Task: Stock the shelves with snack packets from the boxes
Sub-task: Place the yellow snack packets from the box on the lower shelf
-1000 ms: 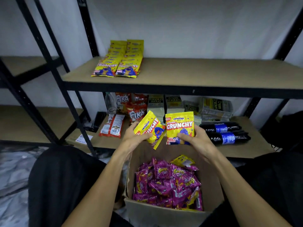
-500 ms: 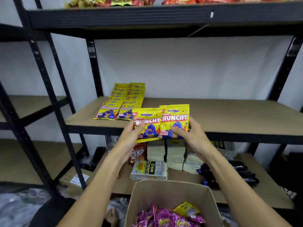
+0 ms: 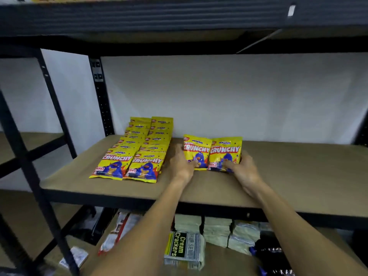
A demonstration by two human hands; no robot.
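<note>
Two yellow Crunchy snack packets stand side by side on the middle shelf board [image 3: 288, 176]. My left hand [image 3: 182, 166] pinches the bottom of the left packet [image 3: 196, 149]. My right hand [image 3: 242, 169] grips the lower edge of the right packet [image 3: 226, 150]. To their left lie two overlapping rows of the same yellow packets [image 3: 139, 154], reaching back to the wall. The box is out of view.
A black metal upright [image 3: 99, 96] stands behind the rows, and another post [image 3: 29, 166] at the front left. The upper shelf [image 3: 179, 16] hangs overhead. On the lower shelf sit a Cream Crackers pack [image 3: 182, 250], pale cracker stacks [image 3: 217, 230] and dark bottles [image 3: 272, 255].
Both hands rose from the box with the two packets and moved forward onto the middle shelf, to the right of the stocked rows. The view tilted up, and the box left the frame.
</note>
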